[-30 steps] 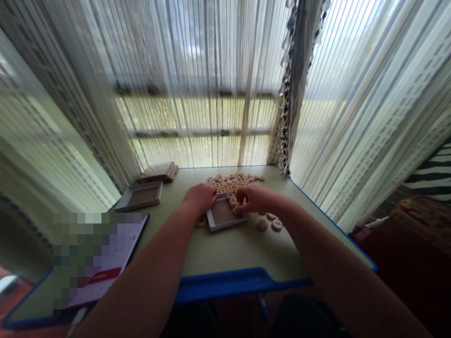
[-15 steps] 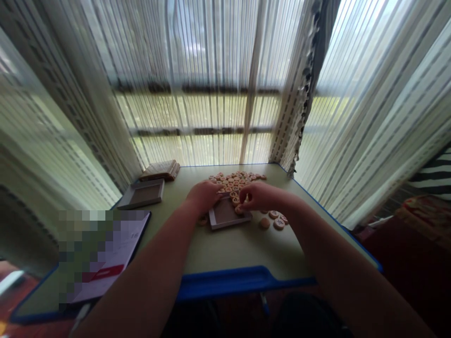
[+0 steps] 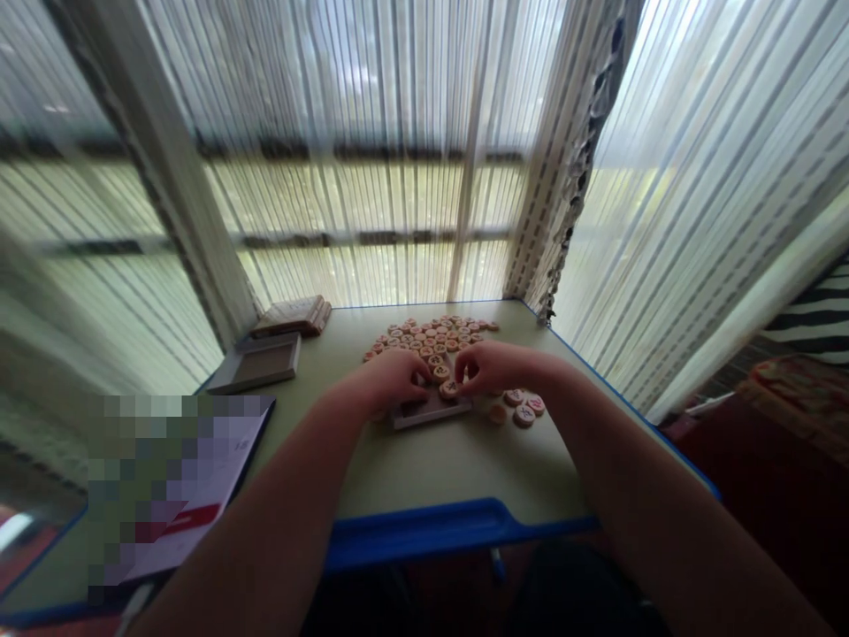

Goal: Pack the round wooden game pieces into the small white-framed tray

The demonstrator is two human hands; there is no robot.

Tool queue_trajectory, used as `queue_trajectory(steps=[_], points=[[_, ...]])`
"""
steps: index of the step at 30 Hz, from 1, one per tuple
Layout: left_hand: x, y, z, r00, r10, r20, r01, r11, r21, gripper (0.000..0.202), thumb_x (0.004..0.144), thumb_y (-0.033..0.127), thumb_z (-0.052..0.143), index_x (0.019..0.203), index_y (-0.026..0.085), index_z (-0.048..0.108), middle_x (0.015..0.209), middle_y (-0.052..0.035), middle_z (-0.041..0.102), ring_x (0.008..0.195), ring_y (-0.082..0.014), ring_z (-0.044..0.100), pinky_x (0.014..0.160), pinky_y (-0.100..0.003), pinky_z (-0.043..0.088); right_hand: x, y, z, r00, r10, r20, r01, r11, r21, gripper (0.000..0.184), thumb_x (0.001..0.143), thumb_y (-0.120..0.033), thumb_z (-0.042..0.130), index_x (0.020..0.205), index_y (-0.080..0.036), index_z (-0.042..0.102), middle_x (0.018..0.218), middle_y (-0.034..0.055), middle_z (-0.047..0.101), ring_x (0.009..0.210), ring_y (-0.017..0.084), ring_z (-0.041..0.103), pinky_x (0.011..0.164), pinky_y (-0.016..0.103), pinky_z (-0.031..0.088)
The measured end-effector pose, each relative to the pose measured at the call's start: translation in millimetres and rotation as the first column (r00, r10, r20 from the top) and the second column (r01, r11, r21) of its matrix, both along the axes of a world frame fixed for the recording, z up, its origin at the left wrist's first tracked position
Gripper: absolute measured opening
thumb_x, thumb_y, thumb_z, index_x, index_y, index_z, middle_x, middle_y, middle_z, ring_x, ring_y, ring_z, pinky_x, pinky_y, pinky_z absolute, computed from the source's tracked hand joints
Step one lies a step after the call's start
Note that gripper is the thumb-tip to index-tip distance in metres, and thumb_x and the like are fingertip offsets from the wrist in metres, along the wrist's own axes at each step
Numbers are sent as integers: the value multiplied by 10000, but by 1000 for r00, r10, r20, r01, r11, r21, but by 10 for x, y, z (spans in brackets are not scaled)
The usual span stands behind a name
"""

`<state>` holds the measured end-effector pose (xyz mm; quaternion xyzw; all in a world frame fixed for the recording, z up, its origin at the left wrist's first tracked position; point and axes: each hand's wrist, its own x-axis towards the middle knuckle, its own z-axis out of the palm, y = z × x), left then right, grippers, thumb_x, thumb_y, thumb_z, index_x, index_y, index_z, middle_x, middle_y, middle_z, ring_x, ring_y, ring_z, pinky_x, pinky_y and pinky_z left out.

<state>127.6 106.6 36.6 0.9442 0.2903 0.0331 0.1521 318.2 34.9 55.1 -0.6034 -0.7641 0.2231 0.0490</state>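
A pale, blue-edged counter (image 3: 438, 469) carries a spread of round pieces (image 3: 431, 339), with two bare hands working nearer the person.
Just in front of the spread sits a shallow box (image 3: 431, 416), several pieces lying in a row at its far right part; the left hand (image 3: 394, 376) and right hand (image 3: 491, 364) reach over it from either side. The left fingers curl near the row, their grip unclear; the right fingers, narrowly bent, meet the nearest marked disc (image 3: 449, 389), though whether they grip it I cannot tell.
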Motion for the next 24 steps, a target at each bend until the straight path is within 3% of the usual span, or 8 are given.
queue_trajectory(steps=[4,8,24], points=[[-13,22,33,999,11,-32,-11,1000,-3,346,604,276,585,938,238,668,765,14,653,644,-117,535,583,-201,371,2,8,-16,1000,-15,15,15,1000,-3,345,625,-451,610,863,-203,644,697,2,619,550,97,510,467,186,334],[-11,9,29,999,9,-37,-9,1000,18,280,621,354,574,829,205,689,679,5,636,599,-115,523,549,-206,356,-7,15,-21,999,-7,33,5,999,52,376,619,-499,601,831,-192,645,693,4,613,543,94,499,470,191,327],[40,-73,-2,999,35,37,-38,997,63,446,644,585,502,729,174,653,660,-4,623,586,-111,516,504,-206,312,-9,38,-16,995,-11,100,-2,992,129,284,644,-390,601,830,-177,636,708,4,625,575,98,500,494,198,314]])
